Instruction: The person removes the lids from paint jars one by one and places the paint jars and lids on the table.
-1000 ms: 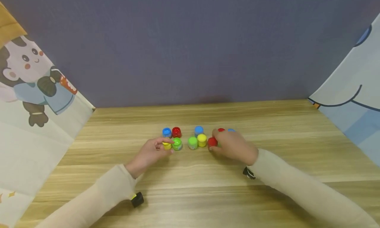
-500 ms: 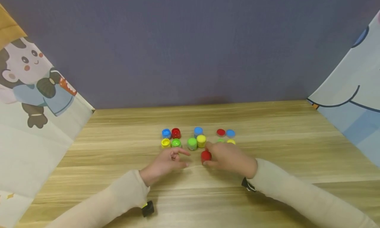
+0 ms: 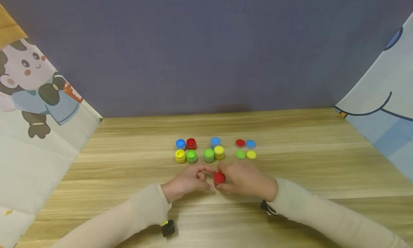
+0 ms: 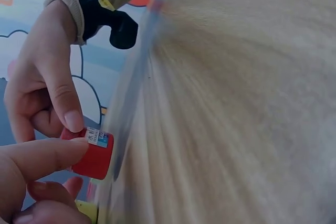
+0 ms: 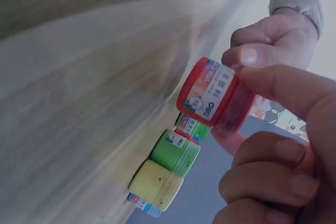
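In the head view my right hand pinches a small red paint jar between thumb and fingers, in front of the other jars. In the right wrist view the jar carries a printed label, and its red end is turned toward the wooden surface. My left hand reaches in from the left, with index finger and thumb parted close beside the jar. In the left wrist view a left fingertip overlaps the jar's label. Its remaining fingers are bent.
Behind the hands stand a blue jar, a green jar and a yellow jar. Several uncovered jars, among them an open red one, are at left. Flat lids, including a yellow lid, lie at right on the wooden table.
My right hand has taken the red jar from beside the yellow one and brought it nearer and leftward. My left hand has moved right from the uncovered jars to the red jar's side.
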Demonstrator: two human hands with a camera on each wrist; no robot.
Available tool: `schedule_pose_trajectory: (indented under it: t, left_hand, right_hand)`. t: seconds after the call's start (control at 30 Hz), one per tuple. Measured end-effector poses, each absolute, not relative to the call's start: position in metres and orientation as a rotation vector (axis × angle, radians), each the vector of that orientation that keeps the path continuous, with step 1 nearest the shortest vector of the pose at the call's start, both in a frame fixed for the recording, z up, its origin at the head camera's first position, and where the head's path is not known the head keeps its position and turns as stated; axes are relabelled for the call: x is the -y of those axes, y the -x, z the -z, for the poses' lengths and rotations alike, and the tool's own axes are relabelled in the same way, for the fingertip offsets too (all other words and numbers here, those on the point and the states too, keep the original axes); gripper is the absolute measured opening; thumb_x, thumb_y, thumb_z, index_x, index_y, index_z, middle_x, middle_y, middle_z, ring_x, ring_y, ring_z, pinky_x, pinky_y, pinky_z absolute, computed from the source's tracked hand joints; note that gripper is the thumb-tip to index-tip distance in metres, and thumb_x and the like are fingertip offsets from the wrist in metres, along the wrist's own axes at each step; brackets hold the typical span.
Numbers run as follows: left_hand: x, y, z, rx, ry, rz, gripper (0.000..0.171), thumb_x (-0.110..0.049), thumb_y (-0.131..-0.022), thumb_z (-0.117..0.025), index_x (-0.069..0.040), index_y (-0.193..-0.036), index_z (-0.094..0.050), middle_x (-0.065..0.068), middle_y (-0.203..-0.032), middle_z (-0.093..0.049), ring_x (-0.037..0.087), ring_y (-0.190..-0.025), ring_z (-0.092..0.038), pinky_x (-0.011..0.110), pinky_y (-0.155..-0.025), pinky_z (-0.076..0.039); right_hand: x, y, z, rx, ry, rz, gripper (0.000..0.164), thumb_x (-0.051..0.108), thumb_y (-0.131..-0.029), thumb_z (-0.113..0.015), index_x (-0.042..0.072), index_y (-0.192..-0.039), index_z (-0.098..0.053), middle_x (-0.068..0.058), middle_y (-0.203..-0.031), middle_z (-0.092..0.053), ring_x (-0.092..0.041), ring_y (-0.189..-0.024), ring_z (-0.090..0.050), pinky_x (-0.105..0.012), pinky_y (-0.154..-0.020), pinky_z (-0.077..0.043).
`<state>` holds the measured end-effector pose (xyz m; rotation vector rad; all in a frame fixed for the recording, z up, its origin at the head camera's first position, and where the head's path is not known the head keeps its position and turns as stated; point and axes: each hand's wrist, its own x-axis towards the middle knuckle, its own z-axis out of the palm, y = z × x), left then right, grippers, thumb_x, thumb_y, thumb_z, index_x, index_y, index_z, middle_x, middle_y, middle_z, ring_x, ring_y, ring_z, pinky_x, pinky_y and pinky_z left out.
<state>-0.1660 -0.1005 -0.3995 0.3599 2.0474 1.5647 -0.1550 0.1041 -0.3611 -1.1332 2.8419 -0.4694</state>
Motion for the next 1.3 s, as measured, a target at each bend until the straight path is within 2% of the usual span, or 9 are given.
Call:
schedule_pose_trajectory:
  t: [0.27,0.6,0.8,0.93,1.07,1.3]
  left_hand:
    - [0.092,0.167,0.405,-2.051,-0.395,-1.504,0.055,0.001,-0.07,-0.075,-0.002,-0.122,-0.058,-0.003,-0.058,-0.047,0.007,-0.052,-0.039,0.017,-0.051,-0.035]
    - [0.084,0.169,0.409,-2.045,-0.422,-1.495,0.045,0.006,-0.07,-0.075,-0.002,-0.112,-0.062,-0.001,-0.061,-0.05,0.008,-0.054,-0.041,0.018,-0.052,-0.034]
    - [0.081,0.167,0.41,-2.054,-0.402,-1.516,0.047,0.007,-0.069,-0.076,-0.001,-0.113,-0.062,-0.002,-0.06,-0.051,0.006,-0.054,-0.042,0.016,-0.052,-0.035]
    - [0.08,0.165,0.412,-2.054,-0.389,-1.537,0.045,0.008,-0.068,-0.077,-0.001,-0.11,-0.064,-0.002,-0.06,-0.051,0.006,-0.055,-0.044,0.016,-0.055,-0.04]
    - [0.079,0.165,0.412,-2.058,-0.37,-1.55,0.047,0.01,-0.067,-0.076,-0.002,-0.111,-0.064,-0.002,-0.061,-0.05,0.006,-0.056,-0.045,0.016,-0.058,-0.043]
    - [0.079,0.165,0.413,-2.055,-0.369,-1.563,0.045,0.009,-0.068,-0.076,-0.002,-0.11,-0.065,-0.003,-0.061,-0.05,0.005,-0.056,-0.045,0.015,-0.057,-0.042]
  right_hand:
    - [-0.105,0.155,0.363,-2.804,1.196,0.469,0.023,0.027,-0.081,-0.074,0.012,-0.087,-0.057,0.008,-0.067,-0.054,-0.001,-0.051,-0.038,-0.017,-0.046,-0.036]
    - [-0.104,0.156,0.364,-2.787,1.186,0.467,0.022,0.023,-0.081,-0.074,0.012,-0.088,-0.057,0.007,-0.067,-0.053,-0.002,-0.052,-0.039,-0.017,-0.047,-0.036]
    - [-0.102,0.151,0.365,-2.861,1.065,0.436,0.026,0.033,-0.083,-0.07,0.013,-0.082,-0.054,0.008,-0.058,-0.042,-0.003,-0.049,-0.035,-0.018,-0.043,-0.03]
    - [-0.097,0.146,0.365,-2.938,0.955,0.373,0.034,0.04,-0.084,-0.068,0.015,-0.069,-0.049,0.007,-0.053,-0.037,-0.005,-0.046,-0.032,-0.02,-0.04,-0.026]
    - [-0.091,0.144,0.366,-2.97,0.895,0.339,0.04,0.039,-0.086,-0.064,0.016,-0.06,-0.044,0.007,-0.05,-0.035,-0.005,-0.044,-0.031,-0.019,-0.038,-0.023]
    - [-0.088,0.146,0.367,-2.965,0.867,0.334,0.039,0.037,-0.087,-0.063,0.016,-0.06,-0.044,0.006,-0.05,-0.037,-0.007,-0.044,-0.033,-0.02,-0.039,-0.025]
